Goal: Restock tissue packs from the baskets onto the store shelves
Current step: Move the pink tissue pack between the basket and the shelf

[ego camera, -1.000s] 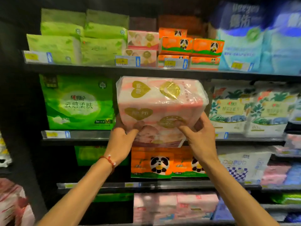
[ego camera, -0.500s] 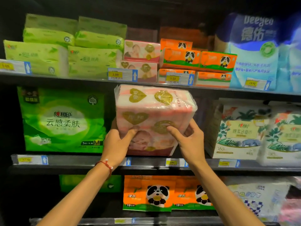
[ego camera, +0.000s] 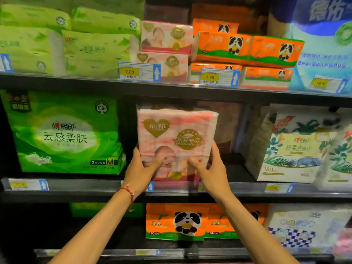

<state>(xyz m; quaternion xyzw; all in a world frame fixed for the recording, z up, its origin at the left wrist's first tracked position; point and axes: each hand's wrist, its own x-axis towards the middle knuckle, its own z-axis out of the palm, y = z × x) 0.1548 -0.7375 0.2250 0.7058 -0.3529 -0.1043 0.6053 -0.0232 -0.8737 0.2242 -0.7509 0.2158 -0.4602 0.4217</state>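
Note:
A pink tissue pack [ego camera: 176,134] with gold heart logos stands upright on the middle shelf [ego camera: 76,185], between a big green pack [ego camera: 62,134] and a white floral pack [ego camera: 293,145]. My left hand [ego camera: 140,171] grips its lower left side, a red string on the wrist. My right hand [ego camera: 211,171] grips its lower right side. Another pink pack shows dimly behind it on the right. No basket is in view.
The top shelf [ego camera: 181,86] carries light green packs, small pink packs [ego camera: 166,38], orange panda boxes [ego camera: 247,48] and blue rolls [ego camera: 322,44]. Below, orange panda packs [ego camera: 187,221] and a checked white pack [ego camera: 302,227] sit. Price tags line the shelf edges.
Both hands have pushed the pink pack forward and down into the gap on the middle shelf, turning it upright. The view has moved closer to the shelves.

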